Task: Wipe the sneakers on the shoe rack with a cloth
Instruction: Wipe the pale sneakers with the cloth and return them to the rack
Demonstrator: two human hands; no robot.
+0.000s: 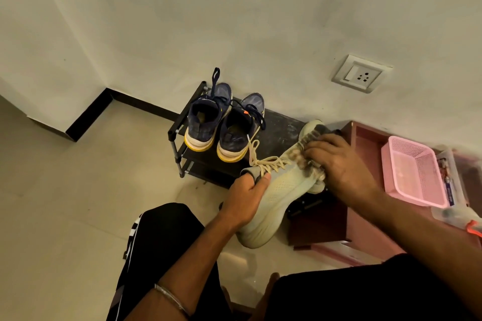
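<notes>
My left hand grips a pale cream sneaker at its collar, thumb on the knit side, holding it in front of the rack. My right hand presses a stained cloth against the sneaker's toe end, fingers curled over it. A second cream sneaker peeks out behind my right hand on the black shoe rack. Two navy sneakers with yellow soles stand side by side on the rack's top shelf, heels toward me.
A maroon low cabinet stands right of the rack, carrying a pink plastic basket and a clear box. A wall socket sits above. My knees in black trousers fill the bottom; pale floor tiles lie at the left.
</notes>
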